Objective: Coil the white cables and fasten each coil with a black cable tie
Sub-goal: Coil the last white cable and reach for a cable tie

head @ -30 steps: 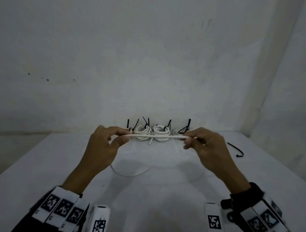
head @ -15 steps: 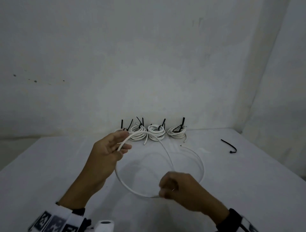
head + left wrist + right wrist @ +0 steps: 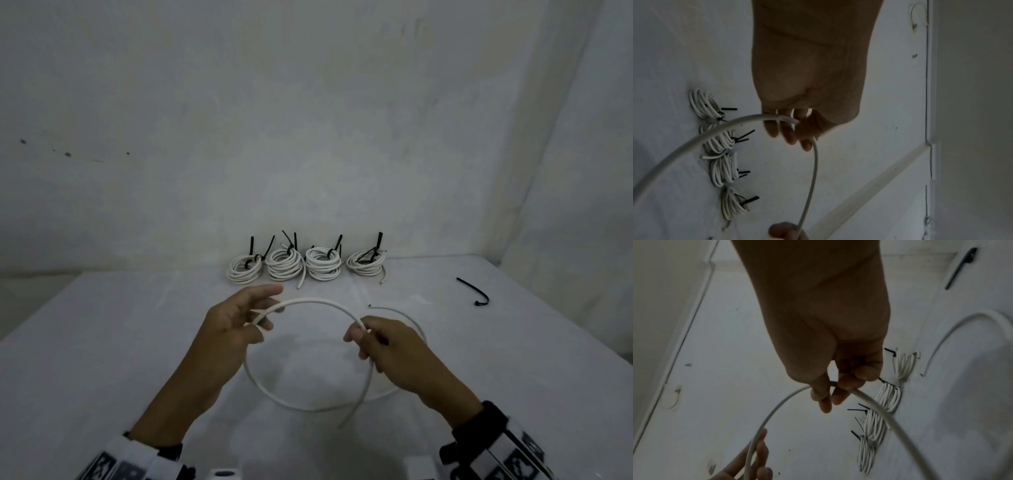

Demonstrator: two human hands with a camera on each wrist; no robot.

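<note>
A loose white cable arches in the air between my two hands above the white table. My left hand pinches it between thumb and fingers near one end, with the index finger stretched forward. My right hand pinches the cable on the right side of the arch. From there the cable drops and runs in a wide loop on the table. Its free end lies behind the right hand. In the wrist views the cable runs from one hand to the other.
Several tied white coils with black ties sticking up stand in a row along the back edge by the wall. A loose black cable tie lies at the right rear of the table. A wall corner rises on the right.
My right hand has come up from the front of the table and to the right, sliding along the cable. The cable now arches between both hands. The left hand has barely moved.
</note>
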